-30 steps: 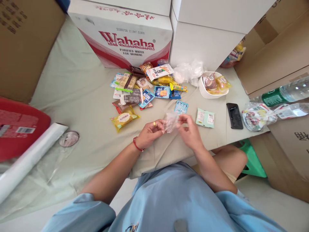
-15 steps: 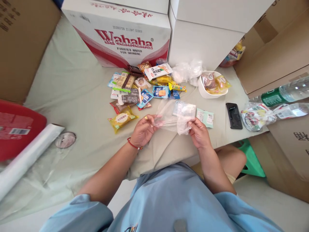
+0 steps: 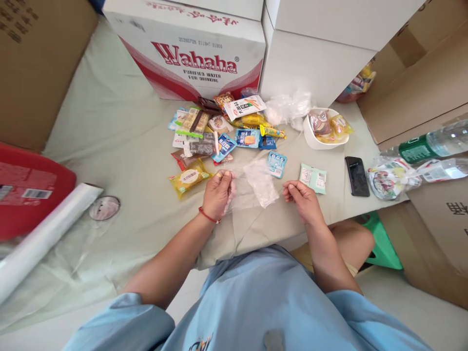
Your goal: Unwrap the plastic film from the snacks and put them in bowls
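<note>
My left hand [image 3: 218,192], a red cord round its wrist, pinches one end of a clear plastic bag [image 3: 261,185]. The bag stretches rightward over the cloth, its crumpled end short of my right hand [image 3: 302,199]. The fingers of that right hand are curled together, and I see nothing in them. A light blue packet [image 3: 277,165] lies just beyond the bag. Close to my right fingertips is a pale green packet [image 3: 313,178]. Left of my left hand rests a yellow snack packet [image 3: 189,178], at the front of a pile of snack packets [image 3: 223,129].
A white bowl [image 3: 325,143] holds wrapped snacks, with crumpled clear plastic [image 3: 288,109] beside it. A phone [image 3: 357,176] and plastic bottles [image 3: 420,148] are at the right. The Wahaba-style red-and-white carton [image 3: 197,53] stands behind; a white roll [image 3: 51,234] lies left.
My right hand has let go of the bag and drawn slightly away. The bag has dropped lower toward the cloth, and the light blue packet now shows uncovered beyond it.
</note>
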